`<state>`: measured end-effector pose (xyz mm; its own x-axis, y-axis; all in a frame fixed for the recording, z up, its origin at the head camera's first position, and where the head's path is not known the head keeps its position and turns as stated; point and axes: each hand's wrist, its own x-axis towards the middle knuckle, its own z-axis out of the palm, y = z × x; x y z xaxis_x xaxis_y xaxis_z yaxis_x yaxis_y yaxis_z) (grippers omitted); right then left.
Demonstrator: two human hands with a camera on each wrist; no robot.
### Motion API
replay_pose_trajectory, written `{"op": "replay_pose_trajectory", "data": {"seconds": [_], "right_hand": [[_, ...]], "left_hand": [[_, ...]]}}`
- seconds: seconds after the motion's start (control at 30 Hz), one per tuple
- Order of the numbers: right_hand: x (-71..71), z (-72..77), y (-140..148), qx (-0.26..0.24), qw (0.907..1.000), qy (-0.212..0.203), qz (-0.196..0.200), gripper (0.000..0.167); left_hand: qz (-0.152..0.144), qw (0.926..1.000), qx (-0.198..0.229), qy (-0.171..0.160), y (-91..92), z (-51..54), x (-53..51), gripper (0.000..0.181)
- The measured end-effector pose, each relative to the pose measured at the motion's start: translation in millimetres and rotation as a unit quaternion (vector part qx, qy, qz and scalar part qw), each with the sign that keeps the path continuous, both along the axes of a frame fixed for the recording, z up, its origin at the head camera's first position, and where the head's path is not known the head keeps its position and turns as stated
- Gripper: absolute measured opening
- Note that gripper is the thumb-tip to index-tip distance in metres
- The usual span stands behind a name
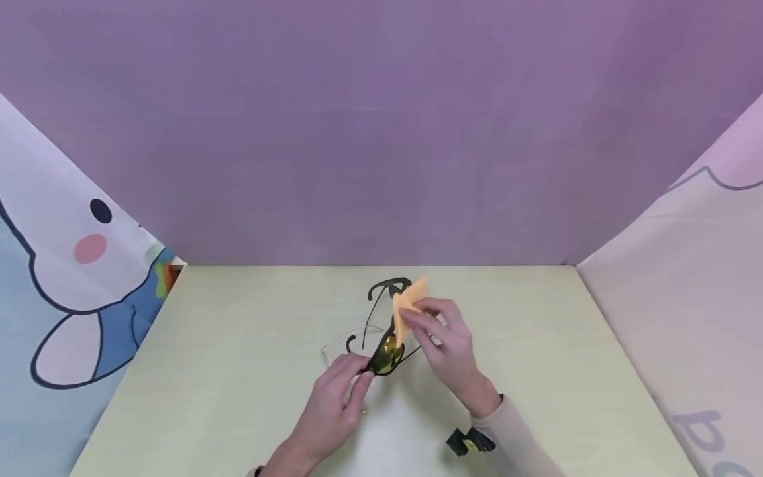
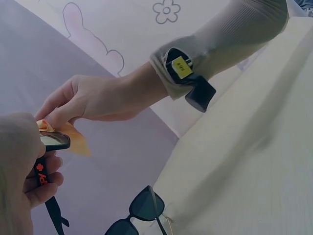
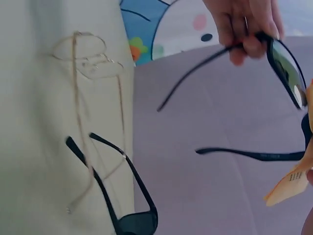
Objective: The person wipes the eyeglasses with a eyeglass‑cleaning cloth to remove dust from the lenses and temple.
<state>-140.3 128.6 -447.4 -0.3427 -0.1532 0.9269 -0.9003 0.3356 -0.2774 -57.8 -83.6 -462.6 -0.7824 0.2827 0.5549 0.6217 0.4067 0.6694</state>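
My left hand (image 1: 336, 397) grips a pair of black-framed sunglasses (image 1: 387, 358) with yellow-green mirrored lenses. Its fingers and thumb hold the frame at one hinge, and the temples stand unfolded in the right wrist view. A folded orange cloth (image 1: 402, 318) is pinched between the fingers and thumb of my right hand (image 1: 450, 348). The cloth lies against the front of the sunglasses and hides part of them. Below the held pair, another pair of dark sunglasses (image 3: 138, 223) rests on the table, beside thin wire-rimmed glasses (image 3: 93, 68).
The pale table (image 1: 238, 397) ends at a purple backdrop (image 1: 369, 132). Printed cloth walls (image 1: 59, 265) stand at both sides. A small black device (image 2: 181, 68) with a yellow label is strapped to the right wrist.
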Motion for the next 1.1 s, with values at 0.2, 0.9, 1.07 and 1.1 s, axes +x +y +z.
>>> {"op": "replay_pose_trajectory", "data": {"seconds": [0.2, 0.9, 1.07, 1.1], "right_hand": [[-4.9, 3.1, 6.2, -0.046, 0.9955, -0.078, -0.027, 0.024], [0.5, 1.9, -4.6, -0.029, 0.9974, -0.053, -0.039, 0.022], [10.6, -5.6, -14.9, 0.018, 0.9992, 0.005, -0.034, 0.022], [10.8, -6.2, -15.4, 0.021, 0.9992, 0.008, -0.034, 0.022]], "left_hand": [[-0.009, 0.9998, -0.009, 0.012, -1.5, -0.4, 0.4, 0.015], [-0.01, 0.9998, -0.007, 0.016, -2.3, -3.5, -0.3, 0.015], [-0.001, 0.9999, -0.005, 0.01, -4.7, -3.7, -1.3, 0.014], [0.0, 1.0, -0.004, 0.009, -5.2, -3.7, -1.7, 0.014]]}}
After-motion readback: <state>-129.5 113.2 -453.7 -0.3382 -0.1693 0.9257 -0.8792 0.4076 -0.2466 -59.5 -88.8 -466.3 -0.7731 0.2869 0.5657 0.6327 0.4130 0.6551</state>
